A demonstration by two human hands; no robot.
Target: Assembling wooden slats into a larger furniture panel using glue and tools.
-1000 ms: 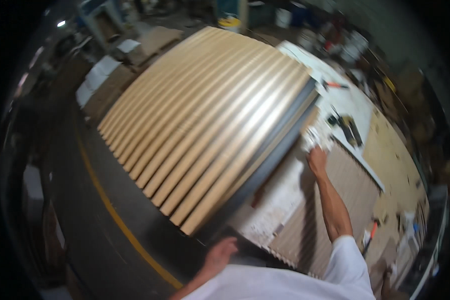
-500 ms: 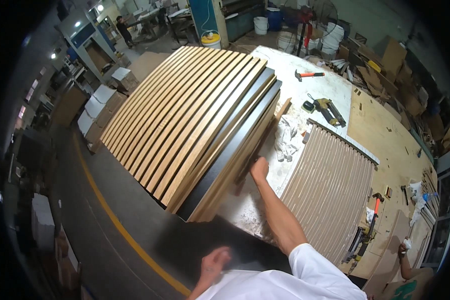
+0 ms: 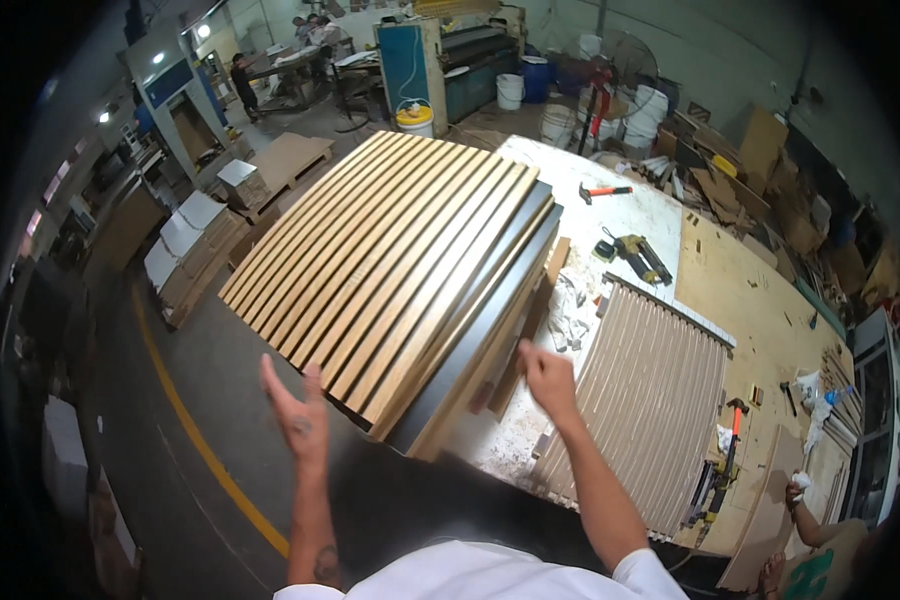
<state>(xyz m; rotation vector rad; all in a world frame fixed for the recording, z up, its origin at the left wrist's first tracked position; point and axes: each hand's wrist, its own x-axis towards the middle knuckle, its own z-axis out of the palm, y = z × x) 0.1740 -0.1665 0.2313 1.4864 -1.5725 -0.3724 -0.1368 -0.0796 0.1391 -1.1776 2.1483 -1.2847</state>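
Observation:
A stack of slatted wooden panels stands in front of me, pale slats over dark backing. The lower panels jut out along its right side. My left hand is raised beside the near left edge of the top panel, fingers spread, holding nothing. On the stack's right, my right hand hovers over the white tabletop with its fingers curled closed; what they hold, if anything, is hidden. Brown wood strips lie between that hand and the stack. Just to the right is a grey-brown slatted panel.
On the worktable are a hammer, a nail gun, crumpled white material and a second hammer. Another person's hand shows at lower right. Stacked boards stand left, near a yellow floor line.
My left hand has risen from near my body to the stack's near left edge and spread its fingers. My right hand has drawn back slightly, staying closed. The view has shifted.

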